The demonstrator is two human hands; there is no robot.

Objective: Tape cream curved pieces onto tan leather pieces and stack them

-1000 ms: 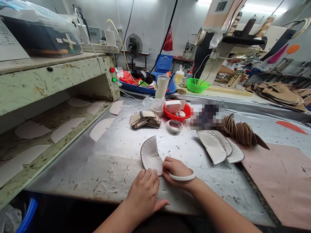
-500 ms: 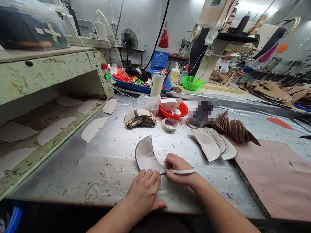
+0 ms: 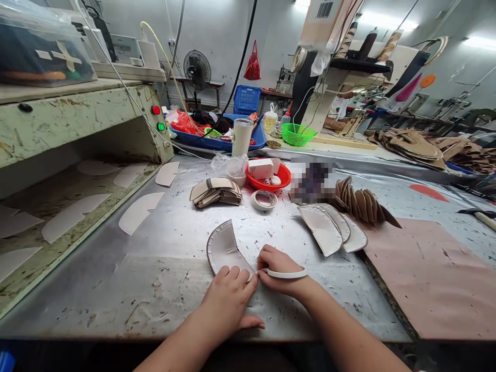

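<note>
A curved, pale panel with a dark edge [image 3: 225, 248] lies on the silver tabletop in front of me. My left hand [image 3: 230, 297] presses down on its lower end, fingers flat and thumb stretched out to the side. Against the same end, the closed fingers of my right hand [image 3: 279, 268] meet the panel's right corner. A slim white curved handle [image 3: 287, 273] runs across my right hand; its working end is hidden by the fingers. Several finished-looking panels [image 3: 321, 230] overlap to the right, and a banded stack of pieces [image 3: 216, 192] sits beyond.
A tape roll [image 3: 264, 200] lies near a red bowl [image 3: 284, 178] and a tumbler [image 3: 242, 137]. Brown folded pieces [image 3: 360, 204] stand by a pink sheet [image 3: 426, 274]. At left, pale cut pieces [image 3: 140, 211] lie by a green machine [image 3: 96, 113]. Another person's hand shows at the back right.
The whole view has shifted slightly to the left. My right fingers have drawn in against the panel's corner, and the dark tip that showed between my hands is out of sight.
</note>
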